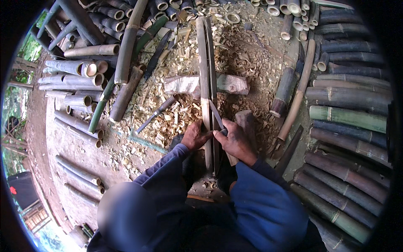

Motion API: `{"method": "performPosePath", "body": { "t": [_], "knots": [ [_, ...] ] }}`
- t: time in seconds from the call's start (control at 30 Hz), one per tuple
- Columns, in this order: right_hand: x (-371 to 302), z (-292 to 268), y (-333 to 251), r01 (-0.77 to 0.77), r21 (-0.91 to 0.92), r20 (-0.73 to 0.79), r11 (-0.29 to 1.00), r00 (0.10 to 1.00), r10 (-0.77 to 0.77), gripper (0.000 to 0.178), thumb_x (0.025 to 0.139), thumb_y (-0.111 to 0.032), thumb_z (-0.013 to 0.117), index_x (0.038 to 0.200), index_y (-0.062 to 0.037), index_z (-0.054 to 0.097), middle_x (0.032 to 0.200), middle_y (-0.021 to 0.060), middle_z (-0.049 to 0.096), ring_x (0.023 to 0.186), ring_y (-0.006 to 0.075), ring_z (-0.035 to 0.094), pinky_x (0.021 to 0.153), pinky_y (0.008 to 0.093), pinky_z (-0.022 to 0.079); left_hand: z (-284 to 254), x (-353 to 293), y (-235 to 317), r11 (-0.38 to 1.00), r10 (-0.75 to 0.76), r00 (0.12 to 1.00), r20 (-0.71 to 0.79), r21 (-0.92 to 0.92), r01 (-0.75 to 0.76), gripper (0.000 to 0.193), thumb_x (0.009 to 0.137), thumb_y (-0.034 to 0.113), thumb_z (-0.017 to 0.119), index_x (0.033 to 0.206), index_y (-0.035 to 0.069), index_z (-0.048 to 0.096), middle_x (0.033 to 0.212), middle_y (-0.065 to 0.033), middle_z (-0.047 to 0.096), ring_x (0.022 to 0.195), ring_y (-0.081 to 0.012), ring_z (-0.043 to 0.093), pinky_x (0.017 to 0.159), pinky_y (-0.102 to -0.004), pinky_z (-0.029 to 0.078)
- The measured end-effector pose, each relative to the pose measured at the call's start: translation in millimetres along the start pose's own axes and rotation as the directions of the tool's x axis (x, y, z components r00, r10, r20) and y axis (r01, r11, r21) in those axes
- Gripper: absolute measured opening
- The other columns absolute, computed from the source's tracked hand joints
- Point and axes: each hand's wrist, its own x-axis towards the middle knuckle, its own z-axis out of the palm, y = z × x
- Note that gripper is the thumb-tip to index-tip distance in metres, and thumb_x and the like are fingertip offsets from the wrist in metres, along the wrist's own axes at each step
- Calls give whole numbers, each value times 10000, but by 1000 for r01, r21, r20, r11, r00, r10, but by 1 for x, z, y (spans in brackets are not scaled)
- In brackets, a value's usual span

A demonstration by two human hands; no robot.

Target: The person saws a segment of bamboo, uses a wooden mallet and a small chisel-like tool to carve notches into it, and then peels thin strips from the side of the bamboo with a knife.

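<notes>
A long bamboo pole [203, 54], split lengthwise with a dark gap, stands out away from me between my knees. Its far part crosses a rough wooden block [182, 85]. From the left side, my left hand [195, 135] is closed round the pole, thumb toward the split. My right hand [237, 142] is closed on the dark handle of a knife, close against the pole's right side. The knife blade [215, 114] slants up and left across the pole, touching or nearly touching it; I cannot tell which. Both thumbs nearly meet at the pole.
A tool with a dark handle [156, 114] lies on wood shavings [174, 122] at the left. An upright wooden stump [245, 122] is just beyond my right hand. Bamboo lengths [348, 96] line the right side; more bamboo pieces [77, 80] are stacked at the left.
</notes>
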Motion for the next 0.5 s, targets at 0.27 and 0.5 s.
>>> {"method": "performPosePath", "body": {
  "t": [0.27,0.5],
  "knots": [
    [69,-57,-24,-543,187,476,819,779,408,325,915,-282,724,1026,20,684,751,161,688,562,232,679,454,372,535,4,4,3,998,-8,1000,28,67,7,524,825,402,816,1108,-7,652,959,-201,717,899,-353,699,817,-447,543],
    [39,-22,-10,-404,284,256,870,906,338,329,959,-300,685,1033,19,661,736,76,645,545,180,628,474,356,536,-1,3,-2,986,150,987,-58,-67,-154,462,820,361,817,1132,43,694,944,-175,734,874,-318,708,807,-430,549]
  ]
}}
